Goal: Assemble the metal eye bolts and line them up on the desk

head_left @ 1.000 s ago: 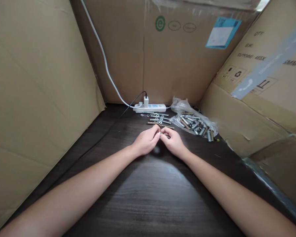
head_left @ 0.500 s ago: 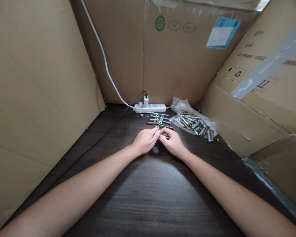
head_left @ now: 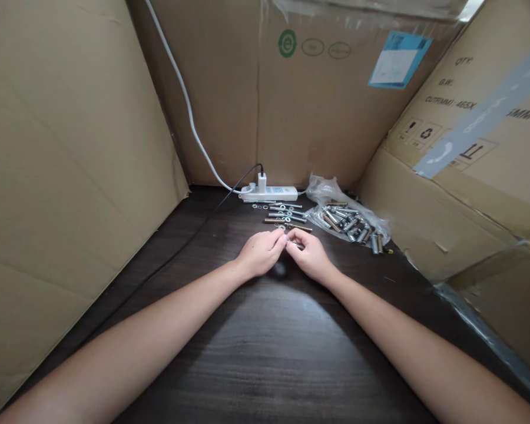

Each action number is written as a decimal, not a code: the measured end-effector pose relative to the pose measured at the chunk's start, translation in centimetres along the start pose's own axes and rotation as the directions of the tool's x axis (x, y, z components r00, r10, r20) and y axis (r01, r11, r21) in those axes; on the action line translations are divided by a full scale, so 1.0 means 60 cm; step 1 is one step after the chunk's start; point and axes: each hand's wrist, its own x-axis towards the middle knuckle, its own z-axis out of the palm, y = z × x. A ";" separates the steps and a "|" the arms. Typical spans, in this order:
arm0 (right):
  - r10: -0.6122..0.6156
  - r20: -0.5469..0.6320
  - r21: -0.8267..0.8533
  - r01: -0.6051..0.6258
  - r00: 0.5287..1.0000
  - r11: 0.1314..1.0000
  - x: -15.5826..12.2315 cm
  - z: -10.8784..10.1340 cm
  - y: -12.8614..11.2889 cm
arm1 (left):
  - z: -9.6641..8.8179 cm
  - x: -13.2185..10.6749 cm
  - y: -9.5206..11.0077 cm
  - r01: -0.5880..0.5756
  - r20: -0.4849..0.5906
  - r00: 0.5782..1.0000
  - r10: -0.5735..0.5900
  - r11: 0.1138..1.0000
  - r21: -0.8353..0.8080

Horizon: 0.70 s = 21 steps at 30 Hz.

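Note:
My left hand (head_left: 261,254) and my right hand (head_left: 309,254) meet fingertip to fingertip over the dark wooden table (head_left: 265,353). Both are closed in a pinch on a small metal part (head_left: 290,241) between them, too small to name. Just beyond the fingers lies a row of bolts and washers (head_left: 284,215), laid out side by side. To the right of my right hand a clear plastic bag (head_left: 347,218) spills several more metal bolts and sleeves.
A white power strip (head_left: 269,192) with a plugged charger lies at the back, its white cable (head_left: 181,88) running up the box and a black cable (head_left: 176,253) trailing left. Cardboard boxes (head_left: 70,165) wall in the table on the left, back and right.
Both hands stay pinched together at the same spot; only the fingertips have shifted slightly.

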 end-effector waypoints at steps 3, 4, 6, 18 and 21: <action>0.005 0.003 -0.001 -0.005 1.000 1.000 0.000 0.000 -0.001 | -0.001 0.000 0.001 0.010 0.008 1.000 -0.010 1.000 -0.001; 0.006 0.003 0.001 -0.006 1.000 1.000 0.000 0.000 -0.001 | -0.001 0.000 0.002 0.013 0.010 1.000 -0.013 1.000 -0.001; 0.006 0.003 0.006 -0.006 1.000 1.000 0.000 0.000 -0.001 | -0.001 0.000 0.003 0.014 0.014 1.000 -0.014 1.000 -0.003; 0.016 -0.006 0.034 -0.015 1.000 0.999 0.000 -0.001 -0.002 | -0.004 -0.002 0.007 0.030 -0.034 0.999 -0.030 1.000 0.001; 0.017 -0.012 0.059 -0.017 1.000 0.998 0.000 -0.001 -0.002 | -0.007 -0.004 0.011 0.004 -0.055 0.998 -0.009 0.997 -0.081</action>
